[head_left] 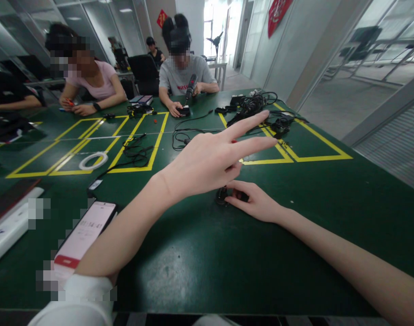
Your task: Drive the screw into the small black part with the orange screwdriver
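Observation:
My left hand (215,158) is raised above the green table (200,262), index and middle fingers stretched out toward the right, the other fingers curled in; it holds nothing that I can see. Below it my right hand (252,199) rests on the table with its fingers pinched on a small black object (222,196), mostly hidden by both hands.
A phone (86,233) with a lit screen lies at my left forearm, a white box (10,224) farther left. Yellow tape squares (152,154), black cables (135,151), a white ring (93,160) and a cable pile (254,108) lie beyond. Three people sit across the table.

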Available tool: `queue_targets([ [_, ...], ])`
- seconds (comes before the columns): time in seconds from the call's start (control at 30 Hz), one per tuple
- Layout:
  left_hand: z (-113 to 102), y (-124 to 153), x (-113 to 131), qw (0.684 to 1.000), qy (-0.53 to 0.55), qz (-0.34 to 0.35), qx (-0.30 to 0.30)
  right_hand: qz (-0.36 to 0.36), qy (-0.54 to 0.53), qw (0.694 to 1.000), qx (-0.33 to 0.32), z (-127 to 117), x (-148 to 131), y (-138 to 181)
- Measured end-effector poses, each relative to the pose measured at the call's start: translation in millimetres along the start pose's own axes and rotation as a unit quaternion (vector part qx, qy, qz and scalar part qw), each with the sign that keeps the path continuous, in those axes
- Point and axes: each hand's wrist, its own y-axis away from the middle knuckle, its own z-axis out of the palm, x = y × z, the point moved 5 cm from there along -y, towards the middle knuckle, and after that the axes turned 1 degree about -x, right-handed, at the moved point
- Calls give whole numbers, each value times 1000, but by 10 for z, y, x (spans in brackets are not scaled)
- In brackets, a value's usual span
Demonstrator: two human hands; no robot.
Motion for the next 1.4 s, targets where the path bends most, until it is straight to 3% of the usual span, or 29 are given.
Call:
queue_targets([
  [0.23,-23,-8,11,1000,14,-15,-10,-1,-3,1000,12,26,43,6],
  [0.43,-44,-21,87,998,13,56,4,-3,-4,1000,11,18,9,-3],
  [0.7,-45,0,44,999,43,7,-8,7,1,1000,1,1,22,-2],
  [1.0,-17,-11,12,1000,23,4,12,6,14,1000,19,24,50,18],
  [1.2,-95,25,78,994,84,61,-23,-8,-16,1000,8,14,-15,-3],
  [1.4,-60,54,24,991,123,26,-35,-6,-4,1000,-2,13,8,6],
])
